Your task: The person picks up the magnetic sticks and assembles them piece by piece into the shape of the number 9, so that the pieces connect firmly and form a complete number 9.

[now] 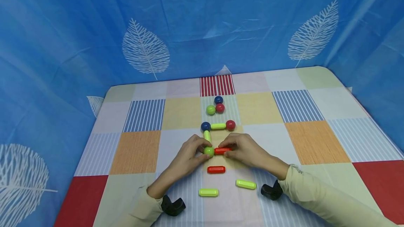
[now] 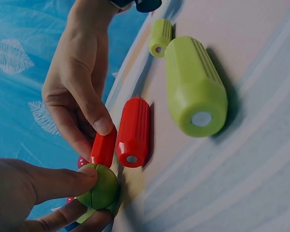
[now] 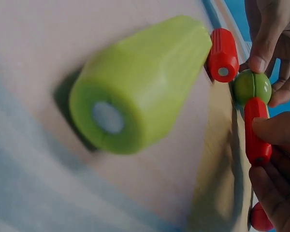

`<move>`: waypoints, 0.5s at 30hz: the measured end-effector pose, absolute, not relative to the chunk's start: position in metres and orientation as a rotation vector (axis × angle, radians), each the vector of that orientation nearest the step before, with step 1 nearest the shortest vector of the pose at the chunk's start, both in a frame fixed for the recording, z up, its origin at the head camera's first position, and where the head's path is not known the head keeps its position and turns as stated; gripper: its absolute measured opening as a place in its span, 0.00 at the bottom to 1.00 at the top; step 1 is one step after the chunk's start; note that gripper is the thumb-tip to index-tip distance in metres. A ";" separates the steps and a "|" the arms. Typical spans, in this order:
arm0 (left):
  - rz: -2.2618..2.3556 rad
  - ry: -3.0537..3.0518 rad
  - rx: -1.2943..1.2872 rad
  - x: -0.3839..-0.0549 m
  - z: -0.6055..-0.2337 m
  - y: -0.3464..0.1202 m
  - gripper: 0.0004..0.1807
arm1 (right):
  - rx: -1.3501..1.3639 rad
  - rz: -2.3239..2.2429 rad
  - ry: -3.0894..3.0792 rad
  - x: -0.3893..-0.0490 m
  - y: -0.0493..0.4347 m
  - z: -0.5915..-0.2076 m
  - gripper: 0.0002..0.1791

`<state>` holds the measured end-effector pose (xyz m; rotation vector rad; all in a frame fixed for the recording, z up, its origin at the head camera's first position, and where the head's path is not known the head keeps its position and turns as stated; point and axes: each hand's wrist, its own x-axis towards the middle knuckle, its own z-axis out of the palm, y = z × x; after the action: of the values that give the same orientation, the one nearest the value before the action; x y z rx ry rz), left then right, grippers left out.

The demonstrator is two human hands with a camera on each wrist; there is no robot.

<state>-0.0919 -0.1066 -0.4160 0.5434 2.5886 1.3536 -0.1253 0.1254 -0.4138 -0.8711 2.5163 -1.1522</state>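
Here's the green ball (image 1: pixel 209 151), mid-worktop (image 1: pixel 307 143), pinched between thumb and fingers of the left hand (image 1: pixel 191 152)! Right up against it, end-on, sits the held red rod (image 1: pixel 222 151), and the right hand (image 1: pixel 246 149) pinches that one, thumb on the near side. Tight quarters here: fingertips nearly meet across the two pieces. On the far side, the upright green rod (image 1: pixel 207 136) runs down from the joined blue ball (image 1: pixel 206 126), its near end hidden by the left fingertips. From that ball the crosswise green rod (image 1: pixel 218 126) reaches right to the joined red ball (image 1: pixel 230 125), so the far side is boxed in. Nearer the person, the loose red rod (image 1: pixel 216 169) lies just below the held one, with the left loose green rod (image 1: pixel 208 192) and the right loose green rod (image 1: pixel 246 184) closer still. Out wide, though, there's room: patchwork cloth stretches well past both hands to the side edges. Toward the far edge, the loose green ball (image 1: pixel 210 110), loose red ball (image 1: pixel 220 108) and loose blue ball (image 1: pixel 218 100) cluster together. And the pose: forearms slant inward from both sides, backs of the hands up, fingers bent down toward the pieces.
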 end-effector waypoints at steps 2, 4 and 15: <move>1.346 2.593 0.543 -0.092 -0.416 -0.106 0.13 | -0.862 -1.145 2.524 -0.125 0.124 -0.413 0.13; 1.346 2.590 0.542 -0.092 -0.416 -0.106 0.13 | -0.851 -1.133 2.531 -0.124 0.124 -0.413 0.13; 1.359 2.580 0.554 -0.092 -0.416 -0.107 0.13 | -0.852 -1.118 2.554 -0.124 0.123 -0.411 0.13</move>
<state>-0.0922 -0.1074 -0.4157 0.5535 2.5797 1.3594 -0.1242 0.1225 -0.4113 -0.8518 2.5536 -1.1181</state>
